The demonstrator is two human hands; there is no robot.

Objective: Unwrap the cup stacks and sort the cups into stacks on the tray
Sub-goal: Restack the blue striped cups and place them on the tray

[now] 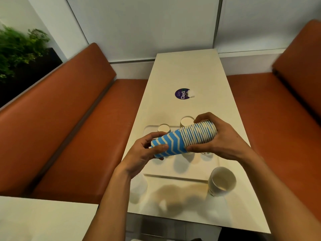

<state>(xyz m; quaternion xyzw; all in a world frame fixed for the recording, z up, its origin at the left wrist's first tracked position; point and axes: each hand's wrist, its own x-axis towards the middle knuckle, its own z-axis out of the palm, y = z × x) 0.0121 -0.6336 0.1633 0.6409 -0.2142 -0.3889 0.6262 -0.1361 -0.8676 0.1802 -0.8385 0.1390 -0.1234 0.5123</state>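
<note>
A stack of blue-and-white zigzag paper cups (pixel 184 140) lies sideways in the air above the white tray (pixel 177 176). My left hand (pixel 147 153) grips the bottom cup's blue body at the left end. My right hand (pixel 220 140) wraps round the bunched rims at the right end. White cups (pixel 163 128) (pixel 186 121) stand on the tray's far side, partly hidden behind the stack. More cups under my hands are mostly hidden.
An open white cup (pixel 222 181) stands at the tray's near right corner. A round purple sticker (pixel 182 94) marks the cream table (pixel 187 70) farther away. Orange bench seats (pixel 73 119) flank both sides, and a second table corner (pixel 43 220) shows at lower left.
</note>
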